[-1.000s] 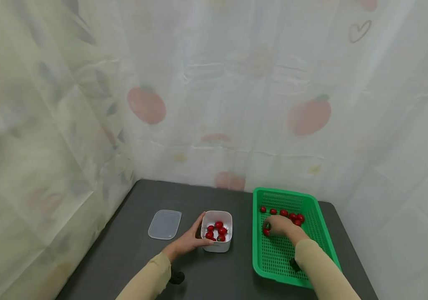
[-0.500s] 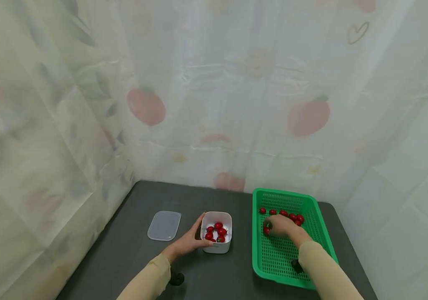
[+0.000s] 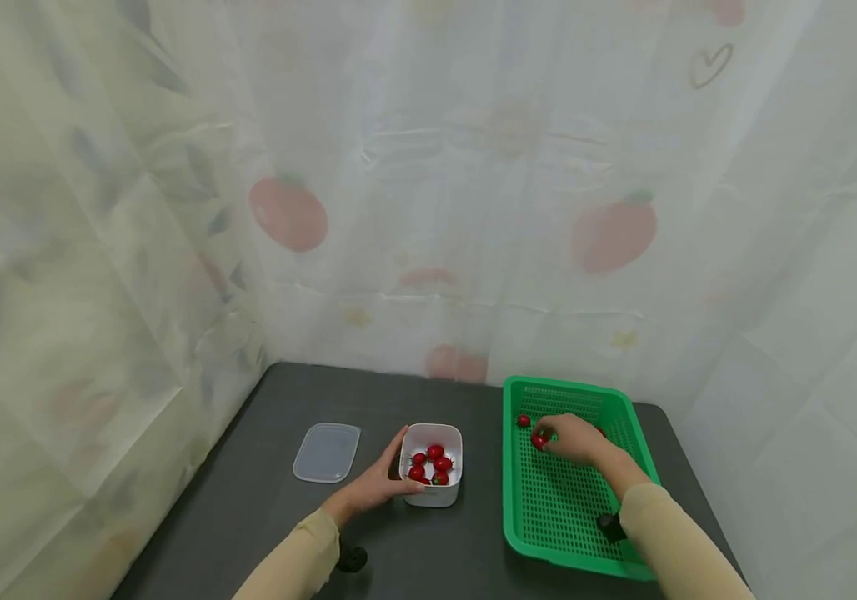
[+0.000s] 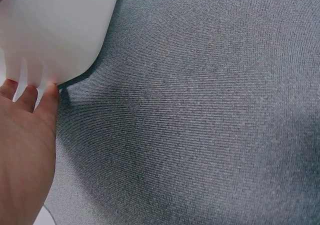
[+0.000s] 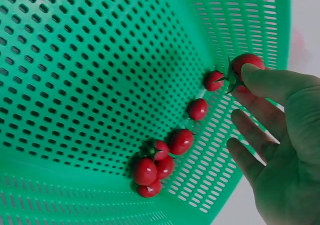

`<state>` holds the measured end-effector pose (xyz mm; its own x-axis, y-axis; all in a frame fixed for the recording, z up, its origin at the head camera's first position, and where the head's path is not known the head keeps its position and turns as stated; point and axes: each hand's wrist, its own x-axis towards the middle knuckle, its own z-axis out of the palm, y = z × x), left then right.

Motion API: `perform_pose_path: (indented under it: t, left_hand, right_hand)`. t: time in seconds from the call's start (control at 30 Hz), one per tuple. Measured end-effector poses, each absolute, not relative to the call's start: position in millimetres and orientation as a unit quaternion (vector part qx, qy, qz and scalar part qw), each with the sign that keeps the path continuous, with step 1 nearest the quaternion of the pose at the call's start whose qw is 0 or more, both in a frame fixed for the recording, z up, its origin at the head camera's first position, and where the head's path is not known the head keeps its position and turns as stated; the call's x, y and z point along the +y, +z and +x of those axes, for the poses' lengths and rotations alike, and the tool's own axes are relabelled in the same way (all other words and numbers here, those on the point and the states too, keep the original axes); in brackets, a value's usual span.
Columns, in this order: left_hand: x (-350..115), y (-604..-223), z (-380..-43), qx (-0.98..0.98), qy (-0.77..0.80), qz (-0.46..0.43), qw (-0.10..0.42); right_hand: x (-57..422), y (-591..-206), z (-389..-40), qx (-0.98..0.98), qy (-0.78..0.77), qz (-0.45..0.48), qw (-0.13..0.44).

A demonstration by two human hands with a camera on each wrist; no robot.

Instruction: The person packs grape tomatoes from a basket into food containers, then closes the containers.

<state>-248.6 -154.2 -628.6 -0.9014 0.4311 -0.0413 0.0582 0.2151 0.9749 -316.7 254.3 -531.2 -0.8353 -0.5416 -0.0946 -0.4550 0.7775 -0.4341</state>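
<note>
My left hand (image 3: 374, 485) grips the small white square container (image 3: 433, 497) at its left side, thumb along the near edge. In the left wrist view its fingertips (image 4: 50, 92) press against the container's white wall. Several red cherry tomatoes (image 3: 443, 464) lie inside. Over the green basket, my right hand (image 3: 577, 439) pinches one cherry tomato (image 5: 248, 63) between thumb and index finger, its green stem showing; the other fingers are spread loosely. Below it in the basket are more cherry tomatoes (image 5: 181, 141), several of them clustered in a corner.
The perforated green basket (image 3: 563, 533) stands on the right of the dark grey table (image 3: 428, 567). To the left of the container lies a translucent flat lid (image 3: 327, 452). Printed curtains (image 3: 428, 208) hang behind and along the sides.
My right hand, with the cherry tomato between its fingers, has moved slightly up and away from me within the basket. The left hand stays on the container.
</note>
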Motion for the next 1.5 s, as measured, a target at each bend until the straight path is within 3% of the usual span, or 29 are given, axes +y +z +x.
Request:
perform_pose_path:
  t: [0.57,1.5]
  left_hand:
    - [-154.5,-625.6,-247.1,0.759,0.611,0.162,0.154]
    - [-154.7,-627.5,-246.9,0.772,0.602,0.138,0.153]
  right_hand:
    - [235.2,-509.7,-315.9,0.917,-0.22,-0.323,0.074]
    - [150.6,-499.8,-318.9,0.9,-0.199,-0.382,0.07]
